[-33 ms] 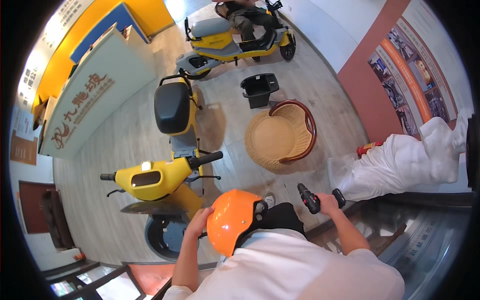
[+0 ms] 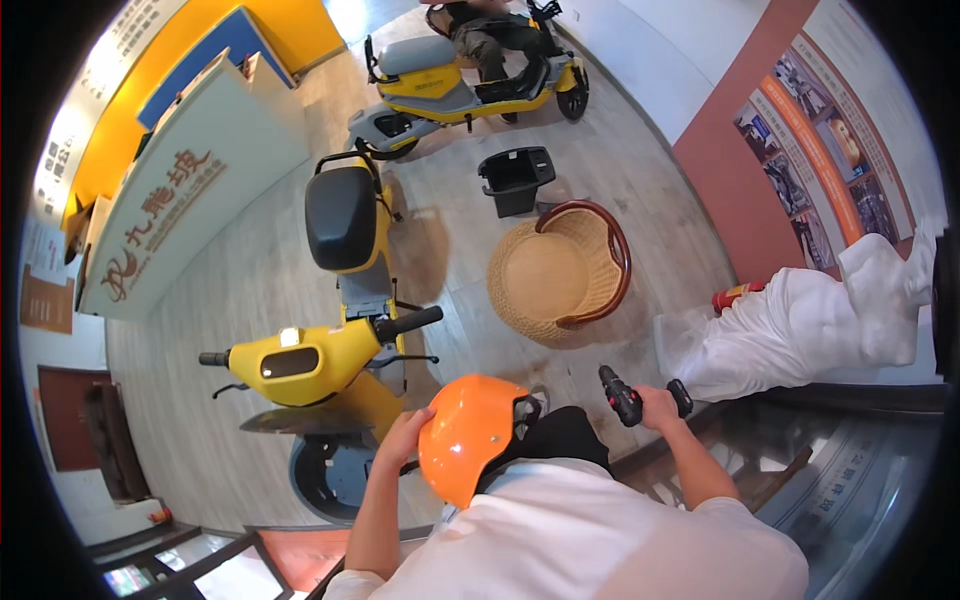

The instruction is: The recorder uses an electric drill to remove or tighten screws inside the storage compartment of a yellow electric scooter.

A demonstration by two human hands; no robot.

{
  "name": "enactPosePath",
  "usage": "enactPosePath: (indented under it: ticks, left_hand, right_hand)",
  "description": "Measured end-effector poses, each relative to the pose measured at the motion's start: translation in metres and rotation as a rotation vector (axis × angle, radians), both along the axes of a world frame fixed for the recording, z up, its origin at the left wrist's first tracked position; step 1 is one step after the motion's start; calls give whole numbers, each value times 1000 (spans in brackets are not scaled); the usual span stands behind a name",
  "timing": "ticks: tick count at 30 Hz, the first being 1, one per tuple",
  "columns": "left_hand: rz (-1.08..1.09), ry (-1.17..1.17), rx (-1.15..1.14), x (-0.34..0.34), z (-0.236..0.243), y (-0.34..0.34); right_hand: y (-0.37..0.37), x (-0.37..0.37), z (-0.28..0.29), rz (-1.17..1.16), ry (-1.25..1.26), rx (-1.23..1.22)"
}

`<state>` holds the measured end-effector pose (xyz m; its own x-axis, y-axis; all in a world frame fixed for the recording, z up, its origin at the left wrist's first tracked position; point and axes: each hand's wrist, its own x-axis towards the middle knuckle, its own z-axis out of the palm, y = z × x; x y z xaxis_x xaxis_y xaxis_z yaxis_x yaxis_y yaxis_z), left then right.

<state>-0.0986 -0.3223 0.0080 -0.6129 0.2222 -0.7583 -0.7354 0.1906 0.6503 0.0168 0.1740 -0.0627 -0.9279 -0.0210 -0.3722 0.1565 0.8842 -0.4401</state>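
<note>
My left hand [image 2: 403, 440] grips the edge of a shiny orange helmet [image 2: 463, 432], held in front of my body on the left. The palm side and some fingers are hidden behind the helmet. Off to the right, my right hand [image 2: 657, 408] is wrapped around the handle of a black cordless drill [image 2: 622, 402], its chuck pointing away from me and its battery end by my wrist. Just beyond the helmet stands a yellow electric scooter [image 2: 318, 362] with a black seat [image 2: 343, 218], its handlebar nearest me.
A round wicker chair [image 2: 545, 270] stands ahead, with a black plastic bin [image 2: 515, 180] behind it. A person [image 2: 490, 45] sits on another yellow scooter [image 2: 430, 95]. A white statue [image 2: 810, 320] and a fire extinguisher [image 2: 735, 296] are right; a white counter [image 2: 200, 200] is left.
The helmet in my left hand has shifted very slightly to the right. The drill has moved a touch the same way.
</note>
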Motion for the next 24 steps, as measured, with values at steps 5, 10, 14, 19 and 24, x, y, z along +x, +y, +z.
enactPosePath:
  ticks: [5, 10, 14, 19, 24]
  left_hand:
    - [-239, 118, -208, -89, -26, 97]
    - [-534, 264, -416, -171, -40, 189]
    - [-497, 343, -440, -215, -91, 232]
    - [-384, 457, -737, -241, -181, 262]
    - [-352, 389, -898, -243, -247, 281]
  right_hand:
    - [20, 9, -1, -242, -39, 32]
    - [25, 31, 8, -427, -84, 59]
    - [32, 52, 11, -489, -107, 51]
    - [30, 55, 36, -603, -303, 103]
    - [54, 38, 37, -605, -328, 81]
